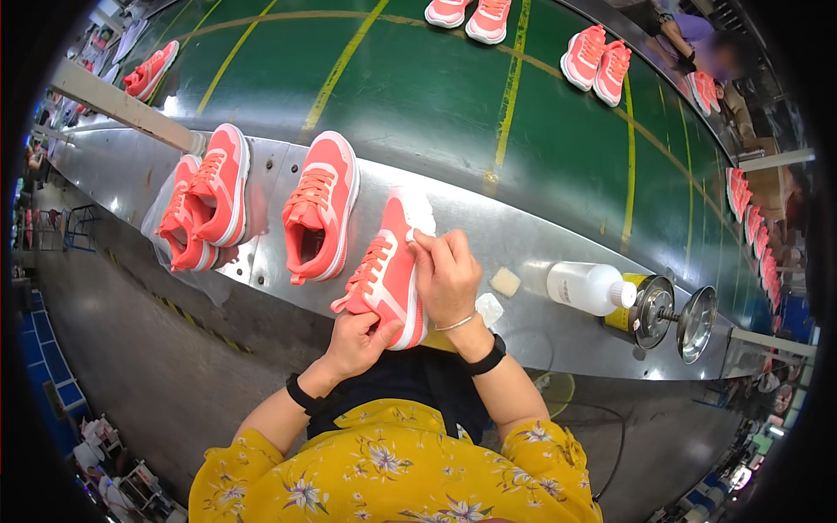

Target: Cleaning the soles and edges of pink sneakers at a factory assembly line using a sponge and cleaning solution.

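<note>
A coral-pink sneaker [390,268] with a white sole is held tilted over the metal ledge, its toe pointing away from me. My left hand [356,342] grips it at the heel, fingers partly inside the opening. The fingertips of my right hand [449,277] are pinched together against the sneaker's side near the toe. A small white bit shows at those fingertips, too small to identify. Left of it stands another coral sneaker [316,209]. Farther left, a pair of matching sneakers [222,187] leans together on clear plastic.
The metal ledge [549,248] borders a green conveyor belt [418,96] carrying more coral sneakers [597,63]. To my right lie a cream block [505,281], a crumpled white piece [489,309], a white plastic bottle [586,288] and a metal dispenser can [649,312]. A person [697,44] sits across the belt.
</note>
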`<state>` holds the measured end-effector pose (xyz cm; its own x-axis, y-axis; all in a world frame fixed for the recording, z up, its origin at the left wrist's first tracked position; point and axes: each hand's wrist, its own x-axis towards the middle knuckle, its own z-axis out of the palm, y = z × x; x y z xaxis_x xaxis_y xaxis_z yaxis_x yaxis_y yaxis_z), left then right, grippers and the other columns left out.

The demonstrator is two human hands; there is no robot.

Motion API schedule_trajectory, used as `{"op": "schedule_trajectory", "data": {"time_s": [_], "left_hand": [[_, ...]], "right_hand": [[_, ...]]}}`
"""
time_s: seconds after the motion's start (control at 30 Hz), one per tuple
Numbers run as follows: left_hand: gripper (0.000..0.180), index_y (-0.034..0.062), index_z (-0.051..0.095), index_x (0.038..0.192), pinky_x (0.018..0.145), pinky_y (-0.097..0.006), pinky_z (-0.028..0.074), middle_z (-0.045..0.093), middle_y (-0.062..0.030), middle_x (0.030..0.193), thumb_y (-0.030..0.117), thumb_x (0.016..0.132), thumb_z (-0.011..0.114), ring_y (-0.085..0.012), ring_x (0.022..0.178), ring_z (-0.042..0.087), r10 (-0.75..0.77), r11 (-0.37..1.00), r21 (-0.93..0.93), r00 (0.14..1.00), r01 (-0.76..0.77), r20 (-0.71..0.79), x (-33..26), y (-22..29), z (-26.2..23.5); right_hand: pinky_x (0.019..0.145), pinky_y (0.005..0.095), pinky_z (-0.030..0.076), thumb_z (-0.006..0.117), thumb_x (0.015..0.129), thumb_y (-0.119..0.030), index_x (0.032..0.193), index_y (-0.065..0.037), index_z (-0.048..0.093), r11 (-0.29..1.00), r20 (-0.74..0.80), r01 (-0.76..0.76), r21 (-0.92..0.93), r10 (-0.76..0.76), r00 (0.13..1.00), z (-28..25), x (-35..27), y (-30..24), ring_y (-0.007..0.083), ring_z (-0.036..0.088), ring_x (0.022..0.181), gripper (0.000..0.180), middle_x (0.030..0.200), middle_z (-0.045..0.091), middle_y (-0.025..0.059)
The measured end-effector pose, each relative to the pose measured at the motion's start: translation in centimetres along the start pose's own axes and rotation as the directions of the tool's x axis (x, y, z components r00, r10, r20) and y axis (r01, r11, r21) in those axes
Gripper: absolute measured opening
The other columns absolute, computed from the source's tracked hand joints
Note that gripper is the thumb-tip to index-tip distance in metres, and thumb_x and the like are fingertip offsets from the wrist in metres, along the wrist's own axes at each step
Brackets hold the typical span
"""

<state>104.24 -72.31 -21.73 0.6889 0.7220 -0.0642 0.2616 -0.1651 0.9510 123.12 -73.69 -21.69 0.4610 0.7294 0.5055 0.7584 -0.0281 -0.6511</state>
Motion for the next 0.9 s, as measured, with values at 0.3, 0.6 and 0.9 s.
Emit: {"op": "schedule_trajectory", "data": {"time_s": [0.3,0.6,0.9], "left_hand": [[0.023,-0.0024,0.064,0.08,0.057,-0.032,0.045,0.063,-0.0109,0.07,0.016,0.092,0.072,-0.0183,0.059,0.056,0.024,0.998,0.063,0.998,-0.027,0.059,0.0,-0.8,0.0],[0.023,-0.0013,0.064,0.085,0.058,-0.034,0.046,0.064,-0.0155,0.073,0.018,0.097,0.065,-0.0274,0.06,0.06,0.127,0.989,0.076,0.992,-0.127,0.011,-0.3,-1.3,-0.2],[0.025,-0.0014,0.065,0.088,0.058,-0.035,0.046,0.064,-0.0162,0.072,0.021,0.1,0.061,-0.0288,0.062,0.061,0.084,0.992,0.095,0.996,-0.087,0.035,-0.1,-0.8,0.0]], "right_hand": [[0.059,0.0403,0.052,0.072,0.086,-0.01,0.087,-0.007,0.067,0.999,-0.049,-0.041,0.004,0.042,0.998,2.8,5.2,1.9,0.0315,0.063,0.069,0.005,0.085,0.056,0.0108],[0.055,0.0383,0.048,0.073,0.084,-0.002,0.095,-0.003,0.071,0.995,0.062,-0.085,0.058,0.082,0.995,-1.3,-2.7,-0.9,0.0284,0.06,0.063,0.011,0.078,0.053,0.0113],[0.054,0.0375,0.046,0.075,0.081,0.001,0.093,-0.003,0.07,0.993,0.147,-0.096,0.075,0.085,0.986,-3.4,-6.3,-2.0,0.0284,0.059,0.062,0.014,0.075,0.052,0.0112]]}}
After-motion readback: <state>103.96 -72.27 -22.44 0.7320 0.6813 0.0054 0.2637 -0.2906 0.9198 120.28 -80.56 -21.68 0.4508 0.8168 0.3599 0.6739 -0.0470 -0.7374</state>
